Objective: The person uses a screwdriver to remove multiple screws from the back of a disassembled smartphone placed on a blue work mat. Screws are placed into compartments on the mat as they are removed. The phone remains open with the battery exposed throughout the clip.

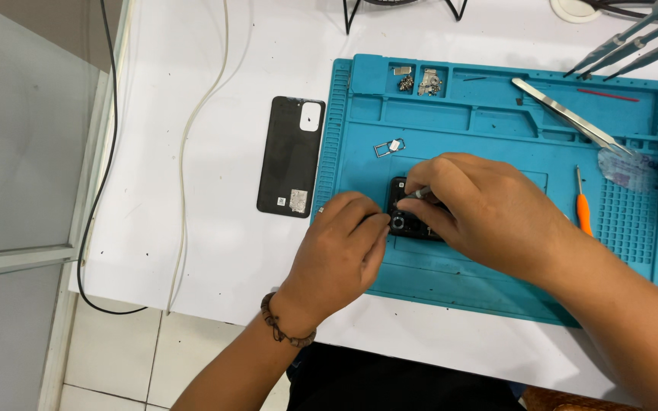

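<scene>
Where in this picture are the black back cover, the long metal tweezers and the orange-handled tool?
black back cover (289,156), head view, middle of its dark inner face.
long metal tweezers (569,116), head view, midway along the shiny arms.
orange-handled tool (585,213), head view, on the orange handle.

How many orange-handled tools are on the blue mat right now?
1. The orange-handled tool lies on the blue mat, just right of the right hand, below the metal tweezers. The hands could hide others.
</scene>
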